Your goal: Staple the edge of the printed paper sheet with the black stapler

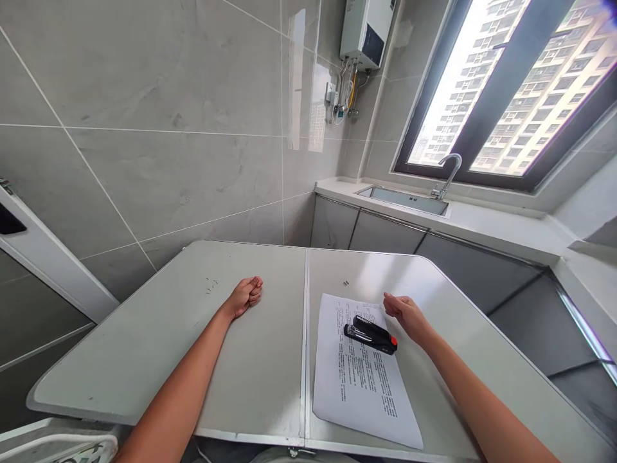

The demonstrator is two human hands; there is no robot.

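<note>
My left hand [247, 294] rests on the grey folding table [144, 334], its fingers curled into a loose fist with nothing in it. My right hand [407, 314] lies at the right edge of a printed sheet of paper [361, 379], fingers loosely curled and holding nothing. A black stapler [370, 334] with a red end lies on the upper part of the sheet, just left of my right hand and not touched by it. Some small staples [346, 283] lie on the table beyond the paper.
The table has a centre seam [305, 334]. Behind it runs a white counter with a sink [405, 199] and a tap [448, 173] under a window. A water heater [366, 29] hangs on the tiled wall.
</note>
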